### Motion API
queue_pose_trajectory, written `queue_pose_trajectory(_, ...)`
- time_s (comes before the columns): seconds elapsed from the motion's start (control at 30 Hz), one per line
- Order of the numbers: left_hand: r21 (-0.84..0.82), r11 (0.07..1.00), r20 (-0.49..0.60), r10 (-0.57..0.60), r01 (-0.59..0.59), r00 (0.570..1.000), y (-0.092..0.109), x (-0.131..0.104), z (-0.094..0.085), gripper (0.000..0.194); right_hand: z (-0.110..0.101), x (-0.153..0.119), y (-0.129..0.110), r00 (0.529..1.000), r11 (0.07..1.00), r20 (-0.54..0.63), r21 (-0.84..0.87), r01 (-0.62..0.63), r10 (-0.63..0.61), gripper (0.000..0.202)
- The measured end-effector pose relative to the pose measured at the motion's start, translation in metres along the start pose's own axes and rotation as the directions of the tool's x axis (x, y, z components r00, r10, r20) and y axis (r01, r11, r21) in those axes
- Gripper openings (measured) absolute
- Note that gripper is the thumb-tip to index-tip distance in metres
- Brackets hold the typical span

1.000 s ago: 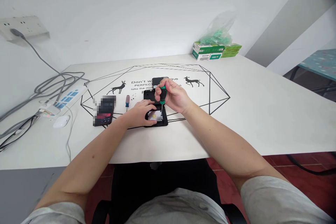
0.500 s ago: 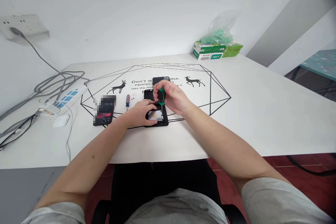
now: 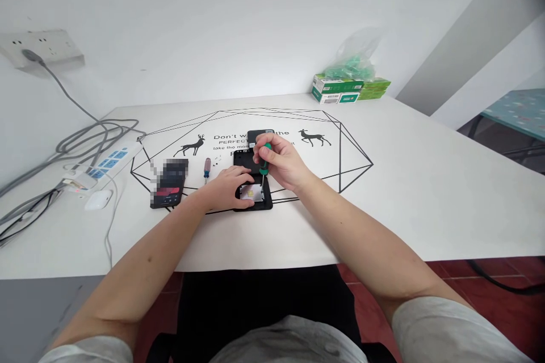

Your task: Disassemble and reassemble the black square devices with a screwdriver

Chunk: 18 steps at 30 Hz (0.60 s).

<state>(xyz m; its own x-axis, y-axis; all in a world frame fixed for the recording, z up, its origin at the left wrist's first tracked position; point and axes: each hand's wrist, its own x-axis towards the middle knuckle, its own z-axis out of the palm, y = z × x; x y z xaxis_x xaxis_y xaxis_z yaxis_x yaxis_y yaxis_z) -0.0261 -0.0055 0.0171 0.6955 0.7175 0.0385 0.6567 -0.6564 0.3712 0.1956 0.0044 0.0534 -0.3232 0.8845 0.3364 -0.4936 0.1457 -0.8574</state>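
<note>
Here you are, your right hand [image 3: 284,163] closed around the green-and-black screwdriver [image 3: 264,168], handle up in your fingers, shaft pointing down at the right side of the open black case [image 3: 268,201]. And your left hand [image 3: 225,187], across from that grip, has its thumb and fingers spread apart, touching the case around the silvery plate [image 3: 256,193], which shows a yellowish patch! Whether those fingers press down, you can't tell from here.

Just beyond your left fingertips lies a flat black panel [image 3: 242,161], and past it, partly behind your right hand, another black piece [image 3: 252,135]. Left of the grip, tiny dark parts [image 3: 216,164] dot the white table [image 3: 426,204], with a small reddish-handled screwdriver [image 3: 207,166] near them. Farther left sits a phone [image 3: 171,188], partly pixelated; well off to the right and beyond your grip, green-and-white boxes [image 3: 337,86] under a plastic bag [image 3: 355,59].
</note>
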Motion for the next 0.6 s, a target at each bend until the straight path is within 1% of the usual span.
queue_pose_trajectory(0.07, 0.004, 1.0, 0.004, 0.002, -0.002, 1.0, 0.0, 0.0003, 0.0002, 0.053, 0.0, -0.0005, -0.001, 1.0, 1.0, 0.019, -0.004, -0.022, 0.022, 0.049)
queue_pose_trajectory(0.27, 0.037, 0.999, 0.014, -0.01, 0.01, 1.0, 0.0027, 0.0006, -0.0015, 0.052, 0.0012, -0.0019, -0.0045, 0.988, 0.989, 0.094, 0.072, -0.131, 0.124, 0.048)
queue_pose_trajectory(0.33, 0.042, 0.999, 0.012, -0.006, 0.005, 1.0, 0.0026, 0.0006, -0.0018, 0.053, 0.0003, -0.001, -0.0033, 0.993, 0.994, 0.078, 0.055, -0.099, 0.094, 0.048)
queue_pose_trajectory(0.4, 0.044, 0.999, 0.009, 0.003, -0.003, 1.0, 0.0016, 0.0006, -0.0015, 0.053, -0.0014, 0.0001, -0.0017, 0.998, 0.999, 0.043, 0.002, -0.035, 0.035, 0.046)
queue_pose_trajectory(0.47, 0.042, 0.999, 0.002, 0.008, -0.008, 1.0, -0.0001, 0.0005, -0.0007, 0.053, -0.0033, 0.0007, -0.0012, 0.999, 0.999, 0.033, -0.052, 0.01, -0.008, 0.043)
queue_pose_trajectory(0.53, 0.035, 0.999, -0.007, 0.013, -0.013, 1.0, -0.0016, 0.0004, -0.0001, 0.053, -0.0048, 0.0003, -0.0027, 0.998, 0.997, 0.061, -0.075, 0.015, -0.01, 0.04)
queue_pose_trajectory(0.6, 0.027, 0.999, -0.013, 0.021, -0.021, 1.0, -0.0023, 0.0001, 0.0001, 0.052, -0.0053, -0.001, -0.0055, 0.994, 0.998, 0.105, -0.054, -0.026, 0.032, 0.041)
